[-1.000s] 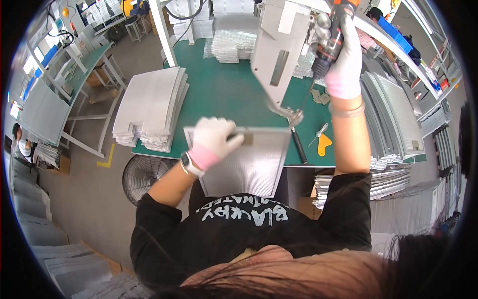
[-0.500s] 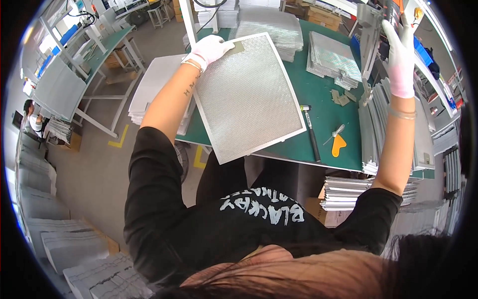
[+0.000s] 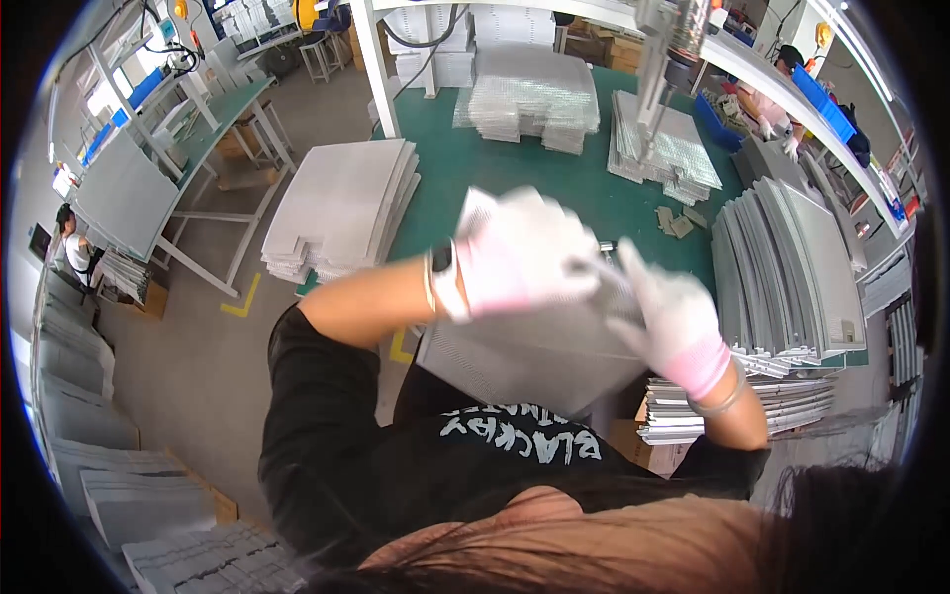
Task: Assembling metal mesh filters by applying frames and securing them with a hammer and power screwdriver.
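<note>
A silver mesh panel (image 3: 529, 361) with a pale frame is tilted low in front of my body. My left hand (image 3: 529, 252), in a white and pink glove, grips its far edge. My gloved right hand (image 3: 678, 322) is at the panel's right side, thumb and fingers on either side of a grey edge. Motion blur hides whether those fingers close on it. Both hands cover the panel's far part. Over the table at the upper right hangs a powered screwdriver (image 3: 688, 40), clear of my hands.
On the green table (image 3: 445, 183) stand a stack of white panels (image 3: 332, 198), piles of silver mesh sheets (image 3: 534, 94) and small grey plates (image 3: 678, 223). Upright panels (image 3: 777, 267) line the right side. A co-worker (image 3: 767, 104) is beyond the table, another person (image 3: 74, 243) far left.
My right hand has come down from the screwdriver to the panel. My left hand has moved right and nearer, and the panel has dropped and tilted toward my body.
</note>
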Action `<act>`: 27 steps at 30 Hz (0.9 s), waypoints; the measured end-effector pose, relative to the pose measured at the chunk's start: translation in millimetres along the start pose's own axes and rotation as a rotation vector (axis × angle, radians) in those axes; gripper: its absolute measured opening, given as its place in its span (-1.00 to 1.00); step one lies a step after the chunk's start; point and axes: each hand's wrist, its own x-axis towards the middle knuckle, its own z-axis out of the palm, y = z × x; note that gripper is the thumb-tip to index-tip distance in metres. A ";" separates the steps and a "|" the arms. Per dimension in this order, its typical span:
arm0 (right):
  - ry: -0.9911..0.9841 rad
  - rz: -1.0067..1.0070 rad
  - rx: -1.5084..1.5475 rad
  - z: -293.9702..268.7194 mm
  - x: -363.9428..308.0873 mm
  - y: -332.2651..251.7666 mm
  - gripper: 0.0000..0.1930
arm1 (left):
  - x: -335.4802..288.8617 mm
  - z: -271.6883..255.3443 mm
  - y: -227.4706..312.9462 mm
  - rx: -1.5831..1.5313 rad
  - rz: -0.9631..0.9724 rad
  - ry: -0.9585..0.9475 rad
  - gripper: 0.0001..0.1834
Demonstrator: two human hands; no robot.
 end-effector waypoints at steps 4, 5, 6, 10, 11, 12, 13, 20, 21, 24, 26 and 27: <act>0.169 -0.199 0.282 19.8 -53.2 28.1 -0.38 | -26.4 4.0 41.2 0.002 0.347 0.565 -0.82; 0.172 -0.061 0.368 18.2 -73.5 43.0 -0.36 | -35.1 -1.4 30.7 0.161 0.244 0.510 -0.78; 0.182 0.099 0.449 17.3 -100.1 60.8 -0.34 | -40.9 -10.4 9.0 0.051 0.138 0.499 -0.74; 0.947 0.610 0.737 7.7 -192.7 98.2 -0.36 | -143.8 46.8 -111.8 0.425 -0.626 0.366 -0.33; 1.057 0.643 0.710 2.7 -203.6 110.2 -0.40 | -193.5 85.0 -146.2 0.682 -0.912 0.065 -0.21; 1.168 0.697 0.667 -0.7 -217.3 121.3 -0.44 | -185.6 68.1 -145.1 0.487 -1.233 -0.346 -0.09; 1.267 0.613 0.888 -2.7 -227.9 136.3 -0.45 | -203.2 77.7 -151.7 0.399 -1.327 -0.329 -0.07; 1.309 0.709 0.838 -16.4 -228.9 276.6 -0.57 | -209.7 81.0 -176.2 0.209 -1.311 -0.386 -0.16; 1.356 0.790 1.042 -19.4 -218.3 279.2 -0.62 | -207.3 72.7 -181.3 0.213 -1.314 -0.385 -0.16; 0.777 1.147 0.349 -24.7 -228.0 302.3 -0.49 | -211.8 46.8 -206.3 0.138 -1.247 -0.432 -0.23; 0.871 1.076 0.180 -18.8 -221.4 291.9 -0.51 | -223.2 26.9 -217.2 0.103 -1.175 -0.357 -0.32; 0.967 1.012 0.002 -14.6 -218.0 282.2 -0.53 | -234.3 25.8 -224.8 0.072 -1.197 -0.332 -0.35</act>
